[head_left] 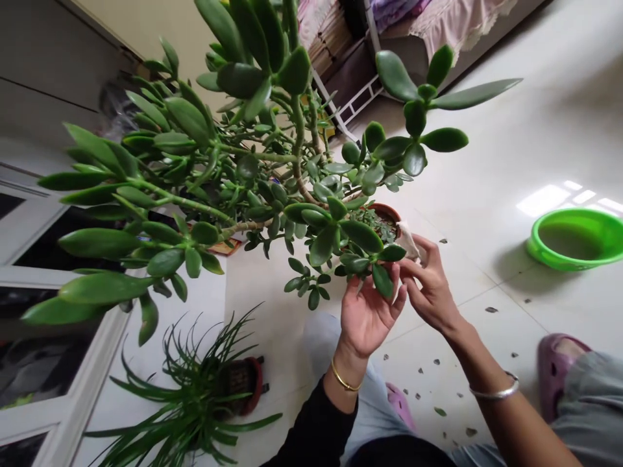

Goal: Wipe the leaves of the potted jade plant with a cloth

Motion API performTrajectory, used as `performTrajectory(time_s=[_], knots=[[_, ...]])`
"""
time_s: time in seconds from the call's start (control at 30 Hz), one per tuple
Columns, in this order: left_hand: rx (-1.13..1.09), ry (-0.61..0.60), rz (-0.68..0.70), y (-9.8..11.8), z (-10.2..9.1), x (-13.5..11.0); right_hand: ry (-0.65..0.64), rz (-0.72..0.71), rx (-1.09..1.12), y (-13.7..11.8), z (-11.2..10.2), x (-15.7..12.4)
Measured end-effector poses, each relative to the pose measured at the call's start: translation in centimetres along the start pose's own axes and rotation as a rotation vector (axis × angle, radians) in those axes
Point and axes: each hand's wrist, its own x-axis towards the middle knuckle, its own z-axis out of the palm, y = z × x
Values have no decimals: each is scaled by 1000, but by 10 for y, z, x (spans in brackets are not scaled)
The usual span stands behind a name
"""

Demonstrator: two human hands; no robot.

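A large jade plant [253, 149] with thick green leaves fills the upper middle of the view; its brown pot [384, 212] shows behind the foliage. My left hand [367, 311], palm up with fingers apart, cradles a low leaf [382, 280] from beneath. My right hand [431, 285] is closed in a pinch on a small white cloth [407, 243] and hovers just right of that leaf. A gold bangle circles my left wrist and a silver one my right.
A spiky grass-like plant in a dark pot [246, 383] sits on the floor at lower left. A green basin [577, 239] rests at right. Leaf bits [440, 411] dot the white tiles. Purple slippers [555, 363] cover my feet. A white-framed door [58, 311] stands left.
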Motion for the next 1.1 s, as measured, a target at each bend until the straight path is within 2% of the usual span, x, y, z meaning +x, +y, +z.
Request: performTrajectory(time_s=[0.13,0.3,0.53,0.7,0.83,0.93,1.0,1.1], knots=[[9,1,-28,-2,0,1,-68,-183,-201,4,-6,2],[0,41,-14,1,5,0,-128,-281,-331,0,-11,9],[-29,11,-17,7,7,-1,-97,-153,-293,10,-3,7],[-8,-2,-20,9,5,0,-5,-7,-323,15,-6,7],[-6,-32,-59,9,4,2,72,-24,-269,6,-10,8],[-9,-65,-71,9,4,2,12,-72,-266,2,-11,9],[-9,-85,-70,9,5,2,10,-40,-270,3,-11,10],[-17,-94,-53,7,5,2,126,78,-194,5,-16,15]])
